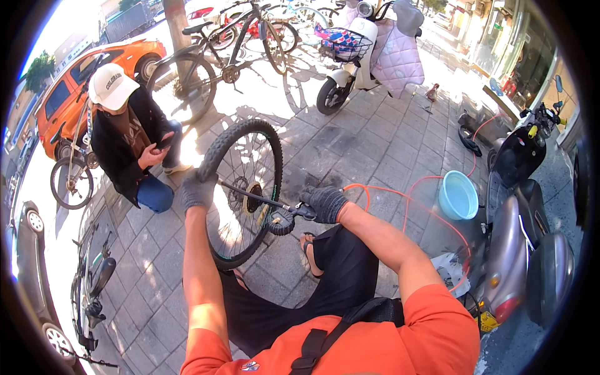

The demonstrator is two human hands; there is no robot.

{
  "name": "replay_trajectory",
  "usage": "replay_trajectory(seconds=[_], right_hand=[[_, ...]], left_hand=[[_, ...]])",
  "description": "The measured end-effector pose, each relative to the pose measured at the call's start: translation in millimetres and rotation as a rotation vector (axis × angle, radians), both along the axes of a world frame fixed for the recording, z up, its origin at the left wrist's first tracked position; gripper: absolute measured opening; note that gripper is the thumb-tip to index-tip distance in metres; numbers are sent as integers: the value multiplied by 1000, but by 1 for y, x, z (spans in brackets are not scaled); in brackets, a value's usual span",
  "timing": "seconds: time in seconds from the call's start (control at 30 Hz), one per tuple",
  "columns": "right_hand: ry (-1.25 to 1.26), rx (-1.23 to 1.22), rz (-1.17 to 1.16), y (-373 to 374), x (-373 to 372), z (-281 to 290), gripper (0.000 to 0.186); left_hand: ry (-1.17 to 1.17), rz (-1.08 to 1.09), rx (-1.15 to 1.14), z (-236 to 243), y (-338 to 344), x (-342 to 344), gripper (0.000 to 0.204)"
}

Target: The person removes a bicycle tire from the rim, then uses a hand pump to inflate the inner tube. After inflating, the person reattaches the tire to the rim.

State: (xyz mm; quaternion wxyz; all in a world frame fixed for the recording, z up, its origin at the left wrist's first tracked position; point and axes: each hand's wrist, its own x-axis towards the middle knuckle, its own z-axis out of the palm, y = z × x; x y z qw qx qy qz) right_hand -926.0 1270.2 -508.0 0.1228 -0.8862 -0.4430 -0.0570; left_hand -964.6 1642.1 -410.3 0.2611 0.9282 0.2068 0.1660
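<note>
A bicycle wheel (242,131) with a knobby black tyre stands upright on the paving in front of me, its cassette (252,197) facing right. My left hand (197,191), in a dark grey knit glove, is closed round the tyre's left side. My right hand (325,204), gloved alike, grips the handle of a tyre inflator with a round black gauge (281,222). From the inflator a thin metal rod (244,190) reaches across the spokes toward my left hand. Where its tip ends is hidden by that hand. An orange air hose (390,192) trails right from beside my right hand.
Left of the wheel a person in a white cap (134,140) crouches. A light blue basin (458,195) stands on the right, near a parked scooter (503,256). Ahead are a bicycle (228,65) by a tree trunk and a white scooter (356,62). An orange car (81,87) is behind the person.
</note>
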Motion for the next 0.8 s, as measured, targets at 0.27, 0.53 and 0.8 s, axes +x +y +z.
replay_trajectory(seconds=[0.27,0.53,0.8], right_hand=[[-17,124,32,-11,4,-18,23],[0,136,34,4,4,-13,20],[51,194,41,3,-1,-14,24]], left_hand=[[-81,-1,103,-7,-7,2,51],[-137,32,185,-19,12,3,55],[-254,-2,168,-36,24,3,59]])
